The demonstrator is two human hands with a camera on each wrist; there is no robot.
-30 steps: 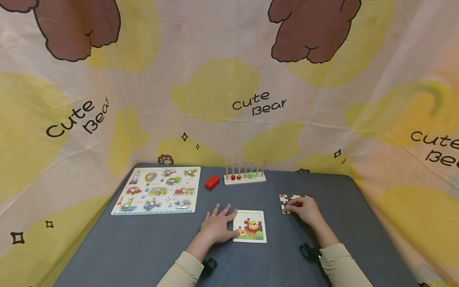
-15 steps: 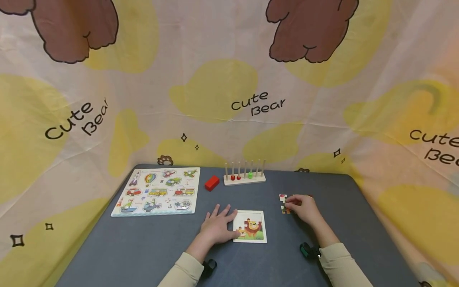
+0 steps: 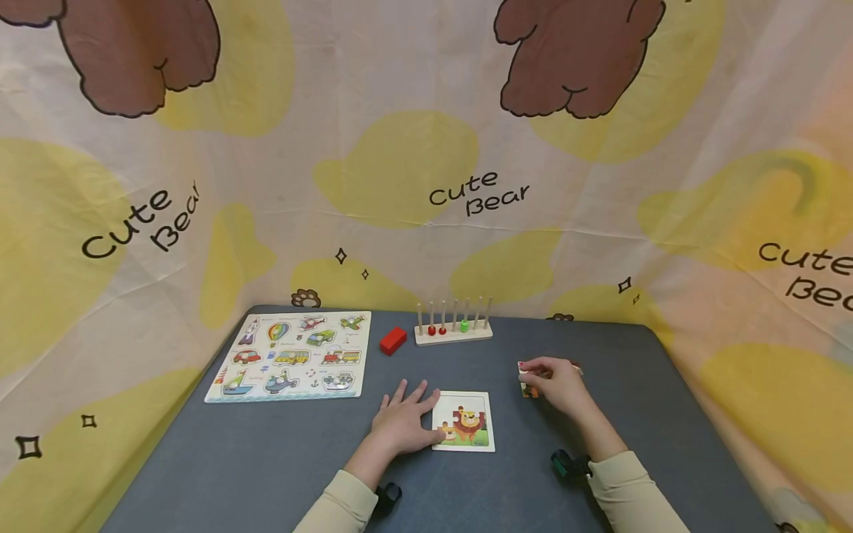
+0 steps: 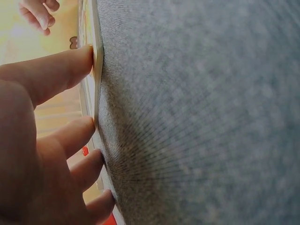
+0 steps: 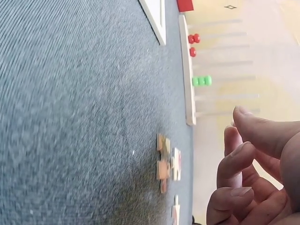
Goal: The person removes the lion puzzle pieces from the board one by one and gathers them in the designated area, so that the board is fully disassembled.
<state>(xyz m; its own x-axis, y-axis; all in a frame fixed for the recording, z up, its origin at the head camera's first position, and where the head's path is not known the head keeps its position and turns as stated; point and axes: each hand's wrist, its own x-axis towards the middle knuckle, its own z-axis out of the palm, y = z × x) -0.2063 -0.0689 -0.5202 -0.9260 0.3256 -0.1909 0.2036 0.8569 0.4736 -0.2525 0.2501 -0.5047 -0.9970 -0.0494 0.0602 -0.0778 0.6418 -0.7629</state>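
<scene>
My left hand [image 3: 400, 425] lies with spread fingers at the left edge of a white square puzzle tray [image 3: 492, 420]; its thumb touches the tray. Lion puzzle pieces [image 3: 469, 420] fill the tray's lower part. In the left wrist view, the thumb and index fingertip meet the tray's edge [image 4: 98, 65]. My right hand [image 3: 558, 385] hovers above loose puzzle pieces [image 3: 530, 391] right of the tray. The right wrist view shows its fingers loosely bent, thumb close to the index finger, with no piece visible between them. Below it lie several jigsaw pieces [image 5: 162, 169].
A vehicle picture board [image 3: 262, 374] lies at the table's back left. Beside it sit a red block [image 3: 393, 341] and a wooden peg stand [image 3: 453, 337] with red and green beads. A printed cloth [image 3: 400, 163] hangs behind the grey table [image 3: 280, 451].
My right hand has shifted slightly left and away from me over the loose pieces, covering more of the left ones. The left hand and tray stay in place.
</scene>
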